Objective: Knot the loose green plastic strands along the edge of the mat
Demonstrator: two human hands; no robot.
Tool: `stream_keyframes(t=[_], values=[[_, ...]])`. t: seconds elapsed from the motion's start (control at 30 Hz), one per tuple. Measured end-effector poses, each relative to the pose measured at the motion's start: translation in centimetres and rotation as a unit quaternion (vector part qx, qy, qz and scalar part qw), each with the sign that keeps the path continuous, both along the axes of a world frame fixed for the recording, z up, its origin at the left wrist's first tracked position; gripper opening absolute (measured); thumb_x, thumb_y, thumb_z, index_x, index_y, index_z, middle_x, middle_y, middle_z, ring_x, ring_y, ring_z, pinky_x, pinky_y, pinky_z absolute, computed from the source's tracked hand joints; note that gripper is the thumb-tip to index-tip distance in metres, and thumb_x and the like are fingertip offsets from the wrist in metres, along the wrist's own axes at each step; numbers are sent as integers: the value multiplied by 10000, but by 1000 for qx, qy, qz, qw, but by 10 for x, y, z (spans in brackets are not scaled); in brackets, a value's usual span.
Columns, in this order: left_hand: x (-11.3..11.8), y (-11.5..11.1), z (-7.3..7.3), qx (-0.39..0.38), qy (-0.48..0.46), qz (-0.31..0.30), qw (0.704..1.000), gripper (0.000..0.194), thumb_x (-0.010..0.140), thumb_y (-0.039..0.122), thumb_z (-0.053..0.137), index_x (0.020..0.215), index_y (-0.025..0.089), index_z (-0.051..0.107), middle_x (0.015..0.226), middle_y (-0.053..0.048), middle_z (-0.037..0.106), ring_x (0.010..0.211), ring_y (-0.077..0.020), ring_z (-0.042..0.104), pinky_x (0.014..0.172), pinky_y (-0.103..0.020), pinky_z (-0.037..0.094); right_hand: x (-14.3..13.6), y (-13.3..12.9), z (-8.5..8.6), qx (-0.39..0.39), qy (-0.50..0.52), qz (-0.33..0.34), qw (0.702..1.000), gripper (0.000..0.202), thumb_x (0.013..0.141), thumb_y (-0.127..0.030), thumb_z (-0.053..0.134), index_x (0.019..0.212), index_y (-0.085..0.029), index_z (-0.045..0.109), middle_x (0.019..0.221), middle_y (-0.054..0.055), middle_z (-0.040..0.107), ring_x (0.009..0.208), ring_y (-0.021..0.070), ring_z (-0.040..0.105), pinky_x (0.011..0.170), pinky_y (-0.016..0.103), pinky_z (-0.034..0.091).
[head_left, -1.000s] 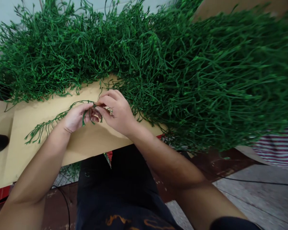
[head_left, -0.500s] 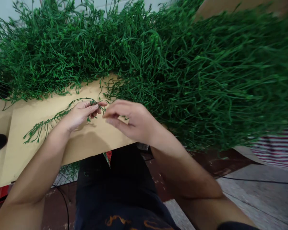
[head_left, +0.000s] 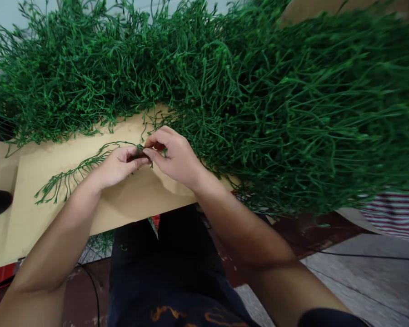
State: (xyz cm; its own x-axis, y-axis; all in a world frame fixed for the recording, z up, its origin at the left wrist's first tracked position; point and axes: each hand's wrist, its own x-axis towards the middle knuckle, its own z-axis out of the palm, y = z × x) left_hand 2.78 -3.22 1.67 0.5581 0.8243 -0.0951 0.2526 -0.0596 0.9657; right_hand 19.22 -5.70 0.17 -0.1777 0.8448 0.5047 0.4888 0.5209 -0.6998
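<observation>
Head view: we've got our left hand [head_left: 117, 165] and right hand [head_left: 173, 156] both pinching one green sprig [head_left: 71, 172] at its stem; feels light, floppy, so grip the thicker stem end.

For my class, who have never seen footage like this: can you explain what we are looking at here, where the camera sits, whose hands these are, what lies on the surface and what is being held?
There is no machine here. The camera is worn on a person's head and looks forward and down, so both arms belong to that person. The left hand and the right hand meet at their fingertips and pinch the end of a thin green sprig, whose branched part trails to the left across the tan board. Behind and to the right lies a large heap of similar green strands. Below the board's edge you see the person's dark clothing and the floor.
</observation>
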Motion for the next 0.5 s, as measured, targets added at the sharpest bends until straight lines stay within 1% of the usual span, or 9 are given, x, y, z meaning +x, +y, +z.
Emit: stream_keyframes(t=[0.07,0.13,0.23,0.3,0.4,0.5], values=[[-1,0,2,6,-5,-2,1000,232,685,350,709,688,130,636,587,15,548,545,-75,435,518,-214,338,1,0,-1,10,7,-5,1000,65,778,-153,521,725,-181,497,763,17,508,732,130,484,672,285,416],[-2,1,4,20,-17,5,1000,234,721,361,684,716,130,647,628,1,585,562,-77,456,542,-215,363,2,0,-2,13,18,-12,1000,65,791,-159,499,737,-186,477,763,13,504,728,126,481,664,281,408],[-3,1,5,31,-19,41,999,233,746,359,667,750,128,648,677,-13,619,596,-80,492,579,-212,396,3,-1,-4,-6,34,-18,999,64,810,-164,471,759,-195,446,730,-6,492,671,104,458,625,261,388],[-2,0,6,30,-16,58,998,234,749,359,666,729,127,634,648,-7,604,589,-77,496,578,-208,403,4,-2,-3,-18,46,-19,999,74,808,-154,474,768,-199,431,707,-20,478,635,91,435,595,246,374],[-2,0,7,37,-20,64,997,236,743,355,676,697,131,619,607,6,578,560,-68,483,561,-199,400,6,-2,-3,-15,70,-14,997,75,804,-146,486,791,-198,434,701,-27,467,625,83,431,583,237,370],[-1,0,5,46,-24,63,997,253,748,366,673,670,136,605,589,10,567,545,-66,476,547,-195,389,6,-2,-6,-28,89,8,996,64,834,-220,509,845,-196,451,704,-28,471,624,83,443,578,234,379]])
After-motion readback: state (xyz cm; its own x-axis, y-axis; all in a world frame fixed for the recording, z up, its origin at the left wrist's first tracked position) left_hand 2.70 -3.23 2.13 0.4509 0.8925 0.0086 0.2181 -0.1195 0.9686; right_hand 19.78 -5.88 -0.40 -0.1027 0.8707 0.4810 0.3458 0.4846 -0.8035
